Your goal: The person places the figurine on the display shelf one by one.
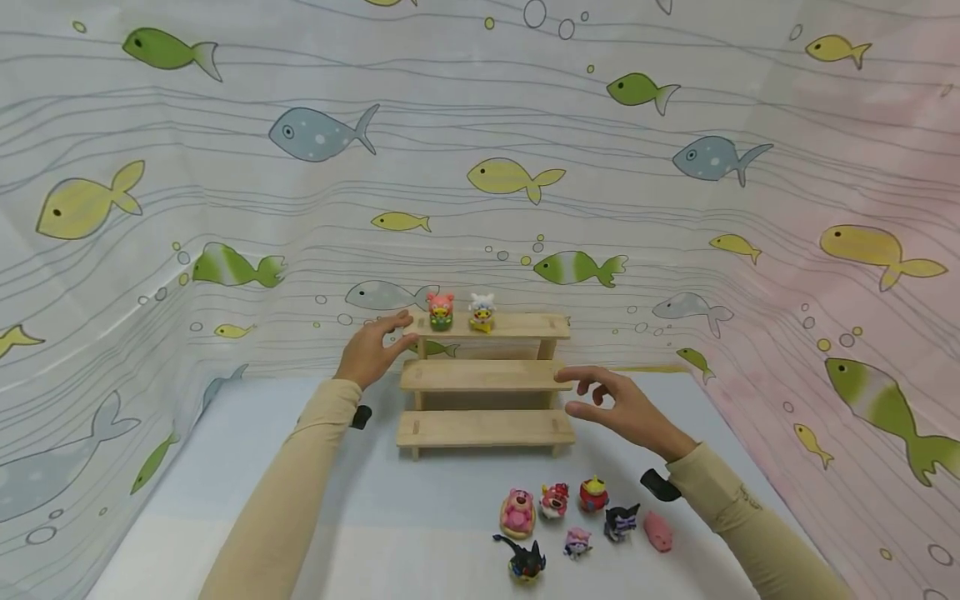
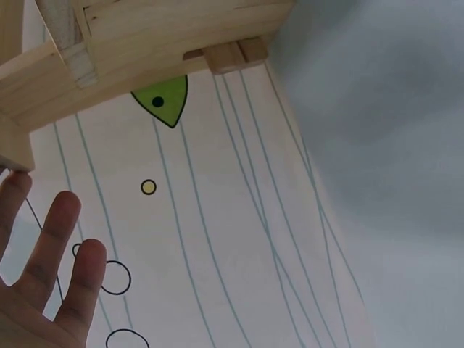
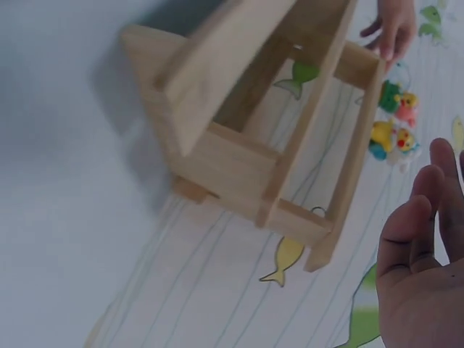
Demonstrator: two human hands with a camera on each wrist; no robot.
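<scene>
Wooden shelf (image 1: 487, 377), white tabletop (image 1: 427, 517), fish-print backdrop (image 1: 450, 108)

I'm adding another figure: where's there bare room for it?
The bottom shelf is bare, as are the middle shelf left of the right hand and the top shelf right of the white-hooded figure. The table is free between the left sleeve and pink bear. Seven figures crowd it from the bear rightward.

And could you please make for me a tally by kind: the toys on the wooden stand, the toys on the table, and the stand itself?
Toys on the wooden stand: 2, both on its top board
Toys on the table: 7
Wooden stand: 1
Total: 10
</scene>
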